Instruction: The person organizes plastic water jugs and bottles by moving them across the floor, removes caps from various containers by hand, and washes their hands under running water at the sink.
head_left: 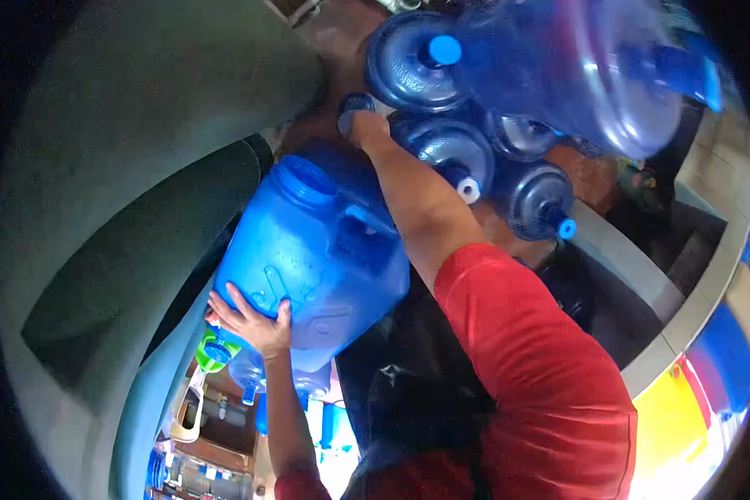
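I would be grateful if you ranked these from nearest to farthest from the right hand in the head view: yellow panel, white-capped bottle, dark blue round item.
1. Dark blue round item: right at the right hand, upper middle.
2. White-capped bottle: a little to the hand's right in the picture.
3. Yellow panel: far off, lower right.

Reddish-brown floor (335,33), curving ledge of pale square tiles (688,320) at right, broad matte grey surface (167,92) at left, bright white glare at lower right.
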A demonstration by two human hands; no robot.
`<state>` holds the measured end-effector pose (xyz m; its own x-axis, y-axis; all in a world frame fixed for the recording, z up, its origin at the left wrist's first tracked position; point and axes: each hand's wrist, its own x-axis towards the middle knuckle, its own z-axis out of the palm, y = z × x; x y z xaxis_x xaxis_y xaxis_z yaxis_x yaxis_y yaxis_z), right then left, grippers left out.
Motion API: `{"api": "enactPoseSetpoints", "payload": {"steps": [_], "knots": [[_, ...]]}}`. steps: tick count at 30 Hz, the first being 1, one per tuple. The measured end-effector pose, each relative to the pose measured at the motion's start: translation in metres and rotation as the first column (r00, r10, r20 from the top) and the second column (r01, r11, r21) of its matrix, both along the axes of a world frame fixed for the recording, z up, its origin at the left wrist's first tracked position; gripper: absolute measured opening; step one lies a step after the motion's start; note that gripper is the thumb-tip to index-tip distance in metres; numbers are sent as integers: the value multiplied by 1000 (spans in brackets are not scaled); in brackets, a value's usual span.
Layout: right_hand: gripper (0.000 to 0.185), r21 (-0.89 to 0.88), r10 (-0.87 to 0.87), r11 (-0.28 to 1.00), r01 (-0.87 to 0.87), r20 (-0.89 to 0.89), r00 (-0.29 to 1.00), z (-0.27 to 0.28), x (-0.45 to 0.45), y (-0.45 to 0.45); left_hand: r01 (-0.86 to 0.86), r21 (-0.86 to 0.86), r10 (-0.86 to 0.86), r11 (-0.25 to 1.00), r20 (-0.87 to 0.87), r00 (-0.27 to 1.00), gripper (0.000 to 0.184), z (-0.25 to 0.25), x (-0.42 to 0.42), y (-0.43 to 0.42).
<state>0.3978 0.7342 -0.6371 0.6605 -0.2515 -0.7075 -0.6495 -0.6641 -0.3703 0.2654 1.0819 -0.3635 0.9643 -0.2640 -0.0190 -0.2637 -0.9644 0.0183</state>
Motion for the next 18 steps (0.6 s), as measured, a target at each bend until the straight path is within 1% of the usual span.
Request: {"api": "enactPoseSetpoints", "payload": {"steps": [2, 3, 5, 6, 7, 8, 9, 11, 12, 13, 14, 15, 17, 18], "knots": [[30, -35, 206, 976, -214, -159, 965, -36, 12, 4, -1, -11, 1, 1000, -19, 1000, 110, -2, 1, 2], [30, -15, 206, 977, -212, -169, 964, -51, 13, 5, 2, 6, -2, 1000, -33, 999, 110, -3, 1, 3], [28, -43, -14, 999, 12, -39, 999, -77, 15, 9, 7, -35, -9, 999, -48, 999, 111, -2, 2, 2], [28, -25, -9, 1000, 8, -47, 999, -89, 18, 12, 0, -29, -2, 1000, -61, 998, 112, -1, 2, 0], [28, -61, 45, 997, -47, -21, 999, -106, 21, 13, -3, -14, 2, 1000, -72, 997, 112, -2, 1, -1], [28, -102, 99, 990, -98, 7, 995, -125, 24, 13, -13, -43, 10, 999, -65, 998, 112, -4, 0, -1], [28, -90, 102, 991, -102, -5, 995, -142, 23, 16, -26, -72, 21, 997, -62, 998, 112, -4, -1, -1], [28, -389, 202, 912, -128, 153, 967, -162, 19, 24, -42, -58, 38, 997, -79, 996, 113, -5, -4, 0], [28, -378, 203, 916, -132, 154, 967, -172, 20, 24, -44, -62, 39, 997, -78, 996, 113, -5, -3, -1], [27, -314, 205, 936, -159, 121, 971, -175, 24, 20, -46, -64, 41, 997, -73, 996, 113, -6, -3, 0], [27, -250, 208, 951, -181, 85, 974, -175, 25, 19, -57, -50, 50, 997, -127, 991, 117, -3, -5, 6], [27, -242, 212, 952, -187, 81, 974, -195, 22, 23, -63, -42, 57, 997, -132, 990, 117, -2, -5, 5], [26, -363, 232, 920, -145, 208, 950, -224, 17, 27, -77, -110, 60, 991, -156, 986, 116, -1, -3, 2], [26, -356, 232, 923, -148, 206, 951, -233, 16, 28, -68, -89, 54, 994, -154, 987, 116, 0, -3, 3]]}}
